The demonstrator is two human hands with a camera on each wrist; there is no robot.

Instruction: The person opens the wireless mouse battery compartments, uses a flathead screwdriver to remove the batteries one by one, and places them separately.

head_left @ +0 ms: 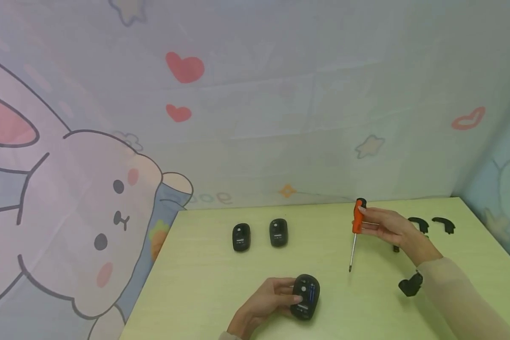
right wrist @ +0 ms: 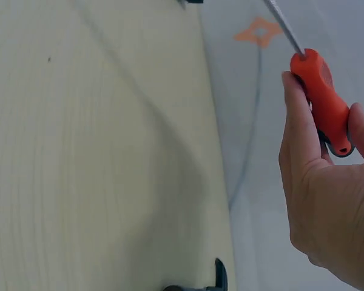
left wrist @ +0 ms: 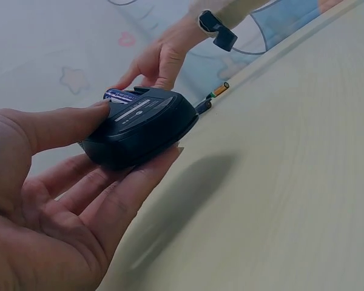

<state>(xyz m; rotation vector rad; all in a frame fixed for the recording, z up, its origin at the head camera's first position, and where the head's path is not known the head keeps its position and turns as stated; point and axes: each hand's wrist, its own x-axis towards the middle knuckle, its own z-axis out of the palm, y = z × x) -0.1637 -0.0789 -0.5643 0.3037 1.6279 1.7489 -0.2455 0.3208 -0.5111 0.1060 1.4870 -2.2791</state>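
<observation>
My left hand [head_left: 272, 297] grips a black computer mouse [head_left: 304, 309], thumb on top and fingers beneath. The mouse is underside up, and a blue battery [head_left: 312, 292] shows in its open compartment. In the left wrist view the mouse [left wrist: 139, 133] is raised, with its shadow on the table. To the right, my right hand [head_left: 386, 226] pinches a screwdriver [head_left: 357, 219] by its orange handle with a black end. Its metal shaft points down over the table. The right wrist view shows thumb and fingers on either side of the screwdriver handle [right wrist: 327, 100].
Two more black mice [head_left: 241, 237] [head_left: 278, 233] lie underside up toward the back of the table [head_left: 212, 283]. Behind my right hand are curved black pieces [head_left: 444, 225], partly hidden by the arm. An orange-and-green battery [left wrist: 218, 90] lies farther off. A printed cloth [head_left: 255, 156] hangs behind the table.
</observation>
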